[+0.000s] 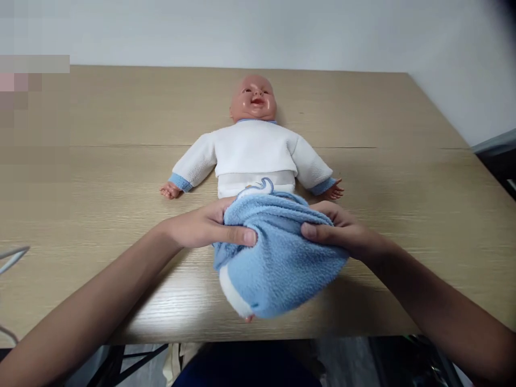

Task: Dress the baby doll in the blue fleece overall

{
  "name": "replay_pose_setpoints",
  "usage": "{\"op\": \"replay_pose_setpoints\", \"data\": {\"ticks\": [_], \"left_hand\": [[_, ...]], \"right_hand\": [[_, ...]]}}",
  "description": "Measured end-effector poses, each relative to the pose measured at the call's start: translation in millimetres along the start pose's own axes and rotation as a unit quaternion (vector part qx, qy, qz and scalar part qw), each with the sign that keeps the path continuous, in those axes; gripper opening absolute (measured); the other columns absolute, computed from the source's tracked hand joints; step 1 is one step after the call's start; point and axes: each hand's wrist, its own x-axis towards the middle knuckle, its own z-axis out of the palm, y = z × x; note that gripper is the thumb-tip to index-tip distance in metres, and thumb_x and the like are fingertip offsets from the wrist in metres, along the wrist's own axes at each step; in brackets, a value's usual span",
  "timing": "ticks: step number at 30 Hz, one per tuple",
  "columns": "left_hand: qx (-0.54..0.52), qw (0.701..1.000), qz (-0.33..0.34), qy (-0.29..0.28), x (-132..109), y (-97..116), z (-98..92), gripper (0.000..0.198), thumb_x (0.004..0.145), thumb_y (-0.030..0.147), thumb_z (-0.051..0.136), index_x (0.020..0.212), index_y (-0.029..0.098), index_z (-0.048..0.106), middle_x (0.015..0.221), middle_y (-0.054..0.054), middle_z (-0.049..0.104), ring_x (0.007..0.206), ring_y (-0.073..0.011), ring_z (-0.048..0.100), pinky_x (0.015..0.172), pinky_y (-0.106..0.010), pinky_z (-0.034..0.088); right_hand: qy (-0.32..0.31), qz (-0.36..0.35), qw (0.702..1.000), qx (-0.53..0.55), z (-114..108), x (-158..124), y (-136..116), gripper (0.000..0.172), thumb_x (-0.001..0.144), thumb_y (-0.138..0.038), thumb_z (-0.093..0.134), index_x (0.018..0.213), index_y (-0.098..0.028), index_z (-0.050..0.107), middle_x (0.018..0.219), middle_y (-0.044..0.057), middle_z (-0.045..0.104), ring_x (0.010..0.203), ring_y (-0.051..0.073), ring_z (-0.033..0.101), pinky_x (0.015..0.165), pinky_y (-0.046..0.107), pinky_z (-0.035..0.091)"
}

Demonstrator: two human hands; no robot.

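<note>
A baby doll (253, 102) lies on its back on the table, its head away from me and its arms spread. It wears a white top (255, 150) with blue cuffs. Over its lower body are blue terry-cloth pants (278, 269), bunched at the upper edge and with a white band at lower left. My left hand (217, 223) pinches the fabric on the left, thumb on top. On the right, my right hand (341, 228) grips the same pants, fingers partly hidden under the folds. The doll's legs are covered; a small skin-coloured tip shows below the white band.
The wooden table (100, 177) has a seam across it and its front edge just below the pants. A pale cable (14, 255) lies at the left edge. A wall (242, 32) stands behind the table. A pixelated patch hides the upper left.
</note>
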Motion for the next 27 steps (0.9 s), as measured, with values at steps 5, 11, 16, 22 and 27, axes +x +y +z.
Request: {"op": "replay_pose_setpoints", "data": {"ticks": [5, 11, 16, 22, 27], "left_hand": [[0.063, 0.998, 0.003, -0.009, 2, 1, 0.2, 0.054, 0.105, 0.053, 0.082, 0.148, 0.021, 0.074, 0.150, -0.014, 0.078, 0.144, -0.0352, 0.071, 0.125, -0.048, 0.058], [-0.046, 0.998, -0.038, -0.013, -6, -8, -4.9, 0.072, 0.090, 0.064, 0.093, 0.142, 0.017, 0.076, 0.131, -0.013, 0.085, 0.118, -0.0307, 0.082, 0.099, -0.035, 0.067], [-0.065, 0.993, -0.028, -0.099, -2, -10, -1.6, 0.078, 0.075, 0.041, 0.108, 0.143, 0.018, 0.077, 0.128, -0.012, 0.087, 0.116, -0.0297, 0.083, 0.104, -0.036, 0.066], [0.070, 0.997, 0.012, 0.030, 6, 4, 19.1, 0.044, 0.108, 0.053, 0.077, 0.137, 0.020, 0.081, 0.133, -0.010, 0.085, 0.129, -0.0279, 0.077, 0.119, -0.039, 0.059], [0.041, 0.998, 0.013, 0.045, 2, -4, 13.7, 0.058, 0.102, 0.070, 0.078, 0.130, 0.019, 0.081, 0.120, -0.011, 0.086, 0.121, -0.0292, 0.079, 0.114, -0.039, 0.061]], "right_hand": [[-0.036, -0.002, 0.999, 0.034, -4, -6, 7, 0.050, 0.097, -0.060, 0.086, 0.076, -0.019, 0.067, 0.065, -0.005, 0.046, 0.055, 0.008, 0.035, 0.051, 0.023, 0.035], [0.055, -0.006, 0.998, -0.007, 0, -6, 12, 0.057, 0.099, -0.076, 0.079, 0.098, -0.019, 0.077, 0.083, 0.001, 0.065, 0.070, 0.013, 0.056, 0.064, 0.023, 0.050], [-0.189, 0.034, 0.981, 0.038, 12, -2, 1, 0.046, 0.101, -0.056, 0.085, 0.123, -0.017, 0.076, 0.098, 0.005, 0.077, 0.083, 0.017, 0.069, 0.078, 0.028, 0.061], [-0.100, 0.015, 0.995, -0.015, 18, -4, 5, 0.033, 0.104, -0.050, 0.083, 0.106, -0.017, 0.080, 0.089, 0.003, 0.077, 0.085, 0.018, 0.074, 0.084, 0.031, 0.064], [0.145, -0.048, 0.986, 0.072, 18, 0, 29, 0.049, 0.095, -0.057, 0.093, 0.129, -0.026, 0.078, 0.114, 0.003, 0.080, 0.099, 0.019, 0.075, 0.086, 0.028, 0.064]]}}
